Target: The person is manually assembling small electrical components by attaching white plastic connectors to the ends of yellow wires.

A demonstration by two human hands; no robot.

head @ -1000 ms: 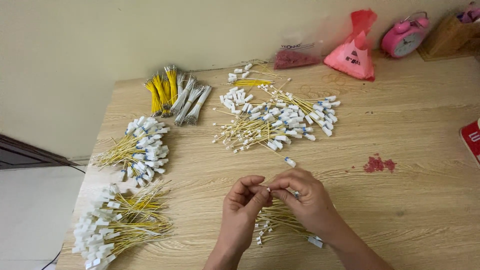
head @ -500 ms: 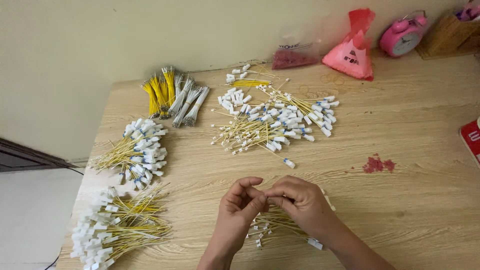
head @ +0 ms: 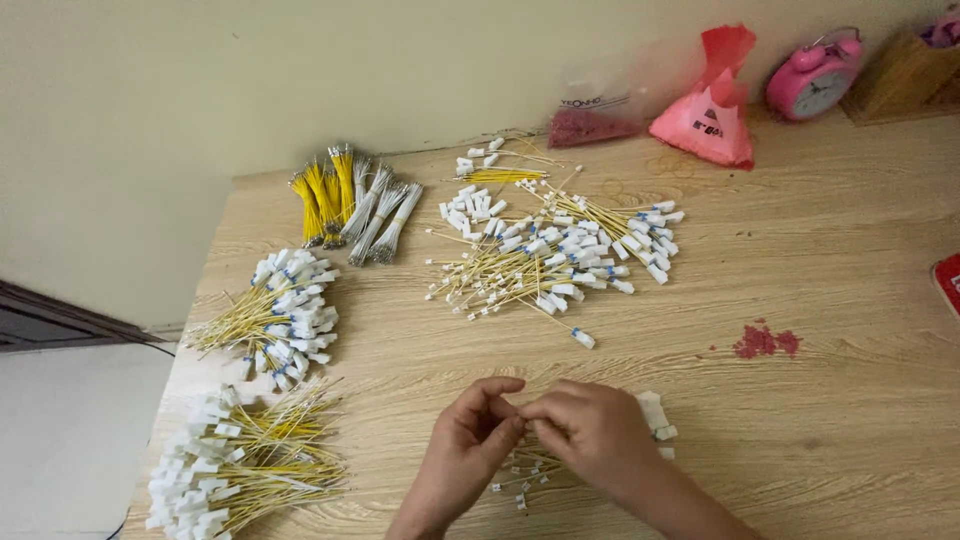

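Observation:
My left hand [head: 462, 455] and my right hand [head: 592, 430] meet fingertip to fingertip low on the wooden table [head: 820, 350], pinching a thin yellow wire between them; the wire's held end is hidden by my fingers. Under my hands lies a small bundle of yellow wires with white connectors [head: 525, 472]. A few white connectors [head: 655, 415] stick out just right of my right hand.
Piles of yellow wires with white connectors lie at centre back [head: 555, 250], at left [head: 280, 310] and at front left [head: 235, 460]. Bundles of yellow and grey wires [head: 350, 200] sit back left. A pink bag [head: 710, 105], a pink alarm clock [head: 815, 75] and red specks [head: 765, 340] are on the right.
Both hands have slid slightly toward the near table edge while staying pinched together; the piles have not moved.

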